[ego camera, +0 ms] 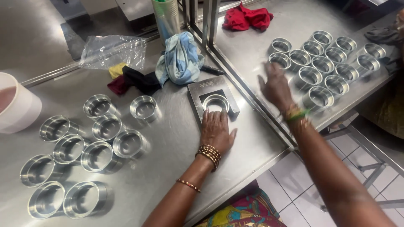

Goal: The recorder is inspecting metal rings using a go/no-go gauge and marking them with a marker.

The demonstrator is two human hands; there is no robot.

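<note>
Head view, the only one: the left hand (216, 131) lies flat on the steel table (176, 168), fingers together and stretched forward, their tips touching the near edge of a square grey metal block with a round recess (213, 97). A shiny round metal cup (216, 102) sits in that recess. The hand presses down and clamps on nothing. The right hand (275, 87) reaches across to a second steel table (252, 46), fingers spread apart and empty, just beside a cluster of shiny round metal cups (322, 65) standing in rows; the nearest cup is close to the fingertips, though motion blur leaves contact uncertain.

To the left of the block stands another group of the same shiny cups (84, 151), open side up, some touching one another. These cups look stiff, thin-walled and smooth, probably light and slippery, so a pinch across the rim or a grip around the wall would suit them best. The block looks heavy and unlikely to slide.

Behind the block lie a crumpled blue cloth (180, 59), a dark cloth (134, 80), a clear plastic bag (112, 50) and, farther off, a red cloth (247, 19). A white tub (19, 105) is cut off at the left edge. The right hand is blurred, and the cup in the recess is partly hidden by the left fingertips.
</note>
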